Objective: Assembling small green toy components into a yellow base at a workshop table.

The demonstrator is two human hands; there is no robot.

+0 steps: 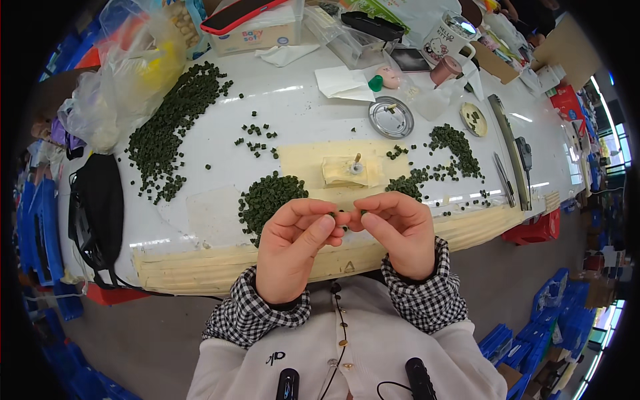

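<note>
My left hand [291, 243] is closed, its thumb and forefinger pinching a small dark green piece [331, 215]. Facing it, my right hand [401, 230] is closed the same way, with another small dark green piece [363, 212] at its fingertips. The fingertips of both hands nearly meet above the table's near edge. A pile of short dark green pieces [270, 200] lies just beyond my left hand. More pieces [408, 185] are heaped beyond my right hand. Between these heaps sits a tape-covered block [343, 172] with a small upright peg.
A large heap of green pieces [179, 117] spreads at the far left beside clear plastic bags [133, 73]. Toward the right lie a round metal lid [391, 117], a small dish [473, 119], tweezers [504, 179] and a long metal bar [510, 150]. A white mug [445, 45] stands at the back.
</note>
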